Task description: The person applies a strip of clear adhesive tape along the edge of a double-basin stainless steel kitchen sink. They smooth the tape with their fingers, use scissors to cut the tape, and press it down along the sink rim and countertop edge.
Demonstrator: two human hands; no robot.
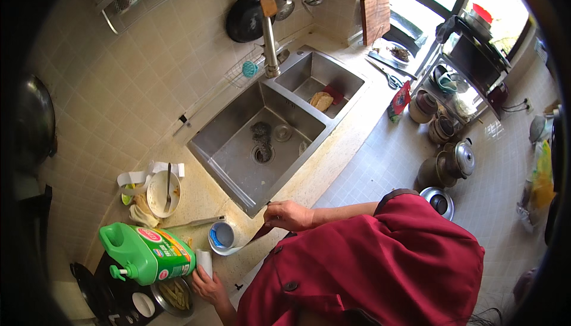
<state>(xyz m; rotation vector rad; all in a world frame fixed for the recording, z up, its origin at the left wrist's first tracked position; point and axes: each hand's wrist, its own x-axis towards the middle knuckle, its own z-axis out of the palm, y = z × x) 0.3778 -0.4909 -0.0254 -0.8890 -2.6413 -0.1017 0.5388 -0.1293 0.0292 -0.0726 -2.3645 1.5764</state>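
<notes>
My left hand (210, 286) has its fingers around the lower end of a small white roll (204, 262), beside a large green detergent jug (154, 252) with a pump. At the counter's front edge by the sink, my right hand (289, 215) pinches the dark end of a strip (261, 233). That strip runs back to a wide tape-like roll (223, 235) with a blue inside, standing on the stone counter. Between roll and sink lies a long metal-handled utensil (200, 222), its far end hidden by the jug. A used white bowl (157, 194) holds a fork (168, 187).
A double steel sink (209, 145) contains dark scouring wool (261, 136) and a yellowish sponge (322, 101). Scissors (392, 80) and a knife (392, 65) lie beyond it. Next to the jug sits a metal bowl of green food (173, 297). Pots (439, 167) stand on the floor.
</notes>
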